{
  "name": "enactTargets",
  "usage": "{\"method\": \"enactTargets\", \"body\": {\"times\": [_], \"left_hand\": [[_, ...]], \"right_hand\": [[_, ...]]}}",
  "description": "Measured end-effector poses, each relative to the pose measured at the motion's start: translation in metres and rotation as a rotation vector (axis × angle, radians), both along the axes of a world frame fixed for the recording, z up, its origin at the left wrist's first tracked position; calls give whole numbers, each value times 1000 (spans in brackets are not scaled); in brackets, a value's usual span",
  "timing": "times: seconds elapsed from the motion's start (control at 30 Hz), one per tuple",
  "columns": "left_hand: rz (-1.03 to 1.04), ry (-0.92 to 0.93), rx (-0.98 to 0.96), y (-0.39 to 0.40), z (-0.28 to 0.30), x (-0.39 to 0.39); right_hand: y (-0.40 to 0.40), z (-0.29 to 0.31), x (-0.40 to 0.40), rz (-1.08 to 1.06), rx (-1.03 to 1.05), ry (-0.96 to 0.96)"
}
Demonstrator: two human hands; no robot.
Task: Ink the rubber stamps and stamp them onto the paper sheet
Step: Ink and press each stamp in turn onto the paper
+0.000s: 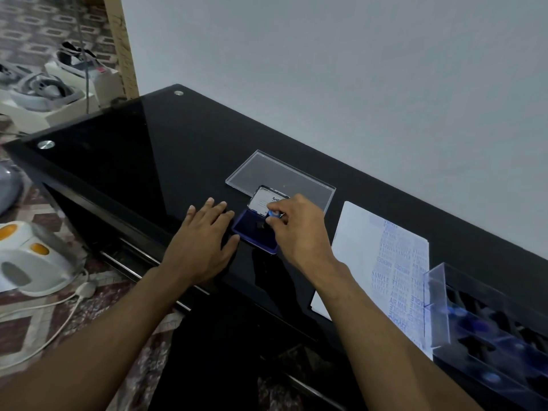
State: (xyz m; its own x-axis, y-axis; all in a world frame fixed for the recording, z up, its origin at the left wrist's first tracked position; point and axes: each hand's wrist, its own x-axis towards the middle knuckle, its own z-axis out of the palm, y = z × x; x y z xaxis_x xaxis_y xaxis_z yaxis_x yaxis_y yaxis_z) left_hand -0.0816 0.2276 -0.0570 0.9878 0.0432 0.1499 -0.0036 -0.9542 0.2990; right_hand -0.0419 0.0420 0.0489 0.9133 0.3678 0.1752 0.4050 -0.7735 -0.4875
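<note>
Rubber stamp (274, 215): stands roughly upright on the ink pad (254, 232), blue knob uppermost, dark base down on the blue pad surface; long axis near vertical, tilt hard to judge. Mostly hidden by the fingers; only the blue cap and a bit of black body visible.

Ink pad: open, lid (268, 201) hinged back toward the wall, white label inside it partly legible. Lies near the front edge of the black glass worktop (133, 149), long axis running from front edge toward the wall, skewed to the right.

Right hand (299, 229): reaches in from lower right, wrist bent, back of hand up, fingers curled and pinching the stamp's knob.

Left hand (204, 235): lies flat on the worktop just left of the ink pad, palm down, fingers straight and slightly spread, fingertips beside the pad's left edge; contact with the pad hard to confirm.

Paper sheet (355, 241): white, flat on the worktop right of the pad, long axis front to back, covered on its right half with rows of blue stamped words such as SAMPLE and AIR MAIL.

Clear plastic lid (267, 170): flat behind the pad. Clear stamp case (444, 292): far right, dark and blue stamps inside, blurred.
</note>
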Motion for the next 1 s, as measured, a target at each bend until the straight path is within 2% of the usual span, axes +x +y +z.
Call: {"method": "enactTargets", "body": {"times": [0.43, 1.0], "left_hand": [[1, -33, 27, 0, -4, 0], [14, -20, 40, 0, -7, 1]], "right_hand": [[9, -2, 6, 43, -105, 10], [9, -6, 14, 22, -21, 58]]}}
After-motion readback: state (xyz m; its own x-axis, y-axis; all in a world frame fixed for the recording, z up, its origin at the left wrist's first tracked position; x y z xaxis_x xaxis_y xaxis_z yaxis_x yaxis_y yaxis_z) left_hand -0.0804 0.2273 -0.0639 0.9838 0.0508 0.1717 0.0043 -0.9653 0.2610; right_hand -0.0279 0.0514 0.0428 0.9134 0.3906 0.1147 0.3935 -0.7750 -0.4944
